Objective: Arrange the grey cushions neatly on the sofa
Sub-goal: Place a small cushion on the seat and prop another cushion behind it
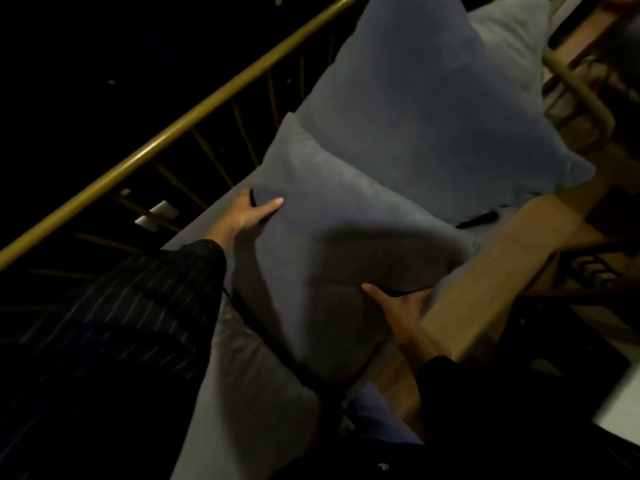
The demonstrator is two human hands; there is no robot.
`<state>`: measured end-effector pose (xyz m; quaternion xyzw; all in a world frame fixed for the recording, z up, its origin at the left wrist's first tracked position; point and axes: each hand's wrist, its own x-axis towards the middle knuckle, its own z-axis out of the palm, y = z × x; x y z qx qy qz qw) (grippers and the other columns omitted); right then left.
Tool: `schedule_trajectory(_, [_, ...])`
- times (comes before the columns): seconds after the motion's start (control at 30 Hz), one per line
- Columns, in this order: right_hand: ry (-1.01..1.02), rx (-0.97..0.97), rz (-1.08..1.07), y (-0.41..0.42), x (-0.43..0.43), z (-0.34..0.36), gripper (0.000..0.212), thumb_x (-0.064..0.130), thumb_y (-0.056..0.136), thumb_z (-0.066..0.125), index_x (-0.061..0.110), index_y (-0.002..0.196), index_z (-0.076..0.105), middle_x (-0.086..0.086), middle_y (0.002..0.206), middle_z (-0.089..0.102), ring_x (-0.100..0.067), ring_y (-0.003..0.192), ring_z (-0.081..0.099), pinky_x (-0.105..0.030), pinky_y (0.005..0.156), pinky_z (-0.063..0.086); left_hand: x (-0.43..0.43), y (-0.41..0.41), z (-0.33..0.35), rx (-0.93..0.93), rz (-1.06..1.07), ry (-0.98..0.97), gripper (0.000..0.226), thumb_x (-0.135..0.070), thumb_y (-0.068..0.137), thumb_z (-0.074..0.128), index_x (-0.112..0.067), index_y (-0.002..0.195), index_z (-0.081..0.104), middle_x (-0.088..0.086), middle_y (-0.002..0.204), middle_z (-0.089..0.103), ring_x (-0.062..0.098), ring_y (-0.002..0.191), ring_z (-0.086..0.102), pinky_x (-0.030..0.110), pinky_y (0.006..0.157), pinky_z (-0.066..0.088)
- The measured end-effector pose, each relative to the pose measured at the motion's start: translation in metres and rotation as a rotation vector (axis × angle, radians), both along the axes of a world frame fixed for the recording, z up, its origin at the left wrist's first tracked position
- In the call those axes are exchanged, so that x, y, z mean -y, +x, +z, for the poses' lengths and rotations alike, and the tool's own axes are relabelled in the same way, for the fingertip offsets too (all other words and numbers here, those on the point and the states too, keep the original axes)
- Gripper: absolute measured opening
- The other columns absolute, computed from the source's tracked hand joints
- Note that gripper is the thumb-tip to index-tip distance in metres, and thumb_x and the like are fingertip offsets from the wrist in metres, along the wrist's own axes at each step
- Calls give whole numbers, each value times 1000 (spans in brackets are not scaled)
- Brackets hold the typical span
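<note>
you've got both hands on the near cushion: left hand clamped on its back-side edge, thumb on the face and fingers wrapped behind; right hand spread open under its front edge, by the wooden front rail of the sofa. hands sit well apart, one per side of the cushion.

progress, my read: roughly midway. the far cushion is already propped toward the far end of the sofa, leaning on the brass back rail, with a paler one tucked behind it. the near cushion is on the seat, overlapping the far one's lower corner, not yet squared up. another grey cushion lies at the near end, partly under your left sleeve, untouched by either hand.

orientation: near cushion's long axis runs along the seat, near end to far end; top corner points at the back rail. face tilted up toward you, not upright. dim and blurred, so seams are unreadable.
</note>
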<state>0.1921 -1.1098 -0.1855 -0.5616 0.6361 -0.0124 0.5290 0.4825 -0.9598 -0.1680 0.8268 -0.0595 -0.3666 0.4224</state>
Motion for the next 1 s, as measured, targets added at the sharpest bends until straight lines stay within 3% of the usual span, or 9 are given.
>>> schedule_trajectory(0.17, [161,27,-79,-4,13,-27,169,56,23,90,11,151,-11,-11,154,32,-23,140,37,-43,116,32,18,27,-11,-125,-40,110,109,-46,67,87,-23,155,26,-1,150,45,21,135,47,42,115,38])
schedule_trajectory(0.27, [180,82,-99,-6,13,-31,160,42,38,93,13,151,-16,-10,156,31,-22,140,36,-43,117,31,27,28,-9,-233,-10,39,115,-45,55,91,-24,152,32,-5,135,53,19,123,54,42,109,43])
schedule_trajectory(0.4, [117,160,-120,-12,10,-35,141,22,56,92,12,152,-9,-9,157,28,-22,141,34,-42,118,30,25,16,-4,-325,102,-113,83,-17,69,83,-20,142,45,-2,119,65,19,105,64,48,104,48])
schedule_trajectory(0.53, [47,282,-80,-20,-3,-15,119,17,59,91,15,150,14,-8,151,41,-20,134,43,-42,115,36,8,1,15,-280,160,-171,83,-15,74,84,-16,145,41,-2,122,62,18,107,62,41,97,50])
schedule_trajectory(0.63, [-13,382,-12,-20,-7,10,107,16,58,91,15,145,29,-4,143,49,-19,129,49,-42,112,40,-18,-6,40,-219,193,-244,120,-36,44,96,-18,147,38,-1,134,60,21,119,61,45,102,50])
schedule_trajectory(0.7, [-90,448,91,-12,-3,35,106,20,55,93,13,144,36,-3,141,53,-17,128,52,-36,108,44,-38,-11,64,-157,229,-304,126,-37,38,94,-21,148,35,-3,138,56,20,122,57,44,104,48])
schedule_trajectory(0.83, [-270,605,217,26,17,100,106,2,57,90,13,143,28,1,137,50,-8,122,52,-19,103,43,-80,-20,110,-72,366,-508,124,-29,42,98,-22,149,36,3,140,58,22,124,59,44,106,48])
schedule_trajectory(0.9, [-345,653,320,53,21,134,111,6,57,91,11,145,23,2,138,46,-11,127,47,-22,106,38,-102,-25,135,-12,424,-591,109,-18,54,92,-20,148,37,6,139,60,23,123,61,41,103,51])
schedule_trajectory(1.0, [-371,720,429,93,13,172,105,5,58,90,4,143,29,0,137,48,-11,125,47,-10,98,41,-142,-30,170,121,516,-666,108,-16,53,89,-17,147,36,6,138,60,23,124,60,44,105,49])
